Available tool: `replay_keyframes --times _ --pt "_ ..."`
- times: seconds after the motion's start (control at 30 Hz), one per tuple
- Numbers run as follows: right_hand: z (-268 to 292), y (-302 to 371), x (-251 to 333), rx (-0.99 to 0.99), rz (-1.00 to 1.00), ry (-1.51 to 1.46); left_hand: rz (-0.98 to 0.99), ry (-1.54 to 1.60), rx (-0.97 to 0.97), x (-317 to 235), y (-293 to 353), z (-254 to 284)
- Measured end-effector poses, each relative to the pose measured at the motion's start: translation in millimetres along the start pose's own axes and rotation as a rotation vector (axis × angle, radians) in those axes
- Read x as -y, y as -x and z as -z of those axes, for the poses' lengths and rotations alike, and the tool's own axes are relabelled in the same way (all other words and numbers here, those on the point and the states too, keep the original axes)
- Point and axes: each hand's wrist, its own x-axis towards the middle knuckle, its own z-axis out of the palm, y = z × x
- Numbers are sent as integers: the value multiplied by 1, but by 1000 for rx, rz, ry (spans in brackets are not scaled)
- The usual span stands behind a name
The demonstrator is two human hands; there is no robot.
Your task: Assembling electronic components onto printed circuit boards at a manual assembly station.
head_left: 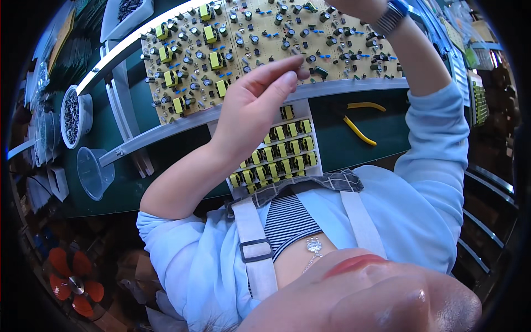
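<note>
I see my left hand (251, 105) raised over the near edge of the circuit board panel (265, 39), thumb and forefinger pressed together at the tips; whether they pinch a small part I cannot tell, since nothing shows between them. The panel lies just beyond that grip, its long axis running left to right along the grey rail (232, 108). My right hand (359, 6) is at the panel's far edge, cut off by the frame, so I cannot tell its grip. Nearer me than the panel, half hidden under my left wrist, sits the tray of yellow transformers (285, 146). Yellow-handled cutters (359, 130) lie on the tabletop right of that tray.
</note>
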Motion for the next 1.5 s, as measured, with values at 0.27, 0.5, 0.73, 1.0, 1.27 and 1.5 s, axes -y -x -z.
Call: replay_keyframes --times 0.27,0.5,0.73,1.0,1.27,1.5 --pt "-29 -30 -22 309 -14 18 24 -55 10 2 10 10" --pt "-26 -44 -16 451 -38 102 -13 -66 21 8 8 11" --pt "-31 -43 -6 460 0 253 -29 -93 32 9 10 14" --pt "-42 -32 1 325 26 261 -34 -104 28 8 18 20" --pt "-65 -31 13 246 -17 472 -28 -120 14 7 26 29" --pt "-50 -35 34 318 -32 490 -19 -108 12 8 26 32"
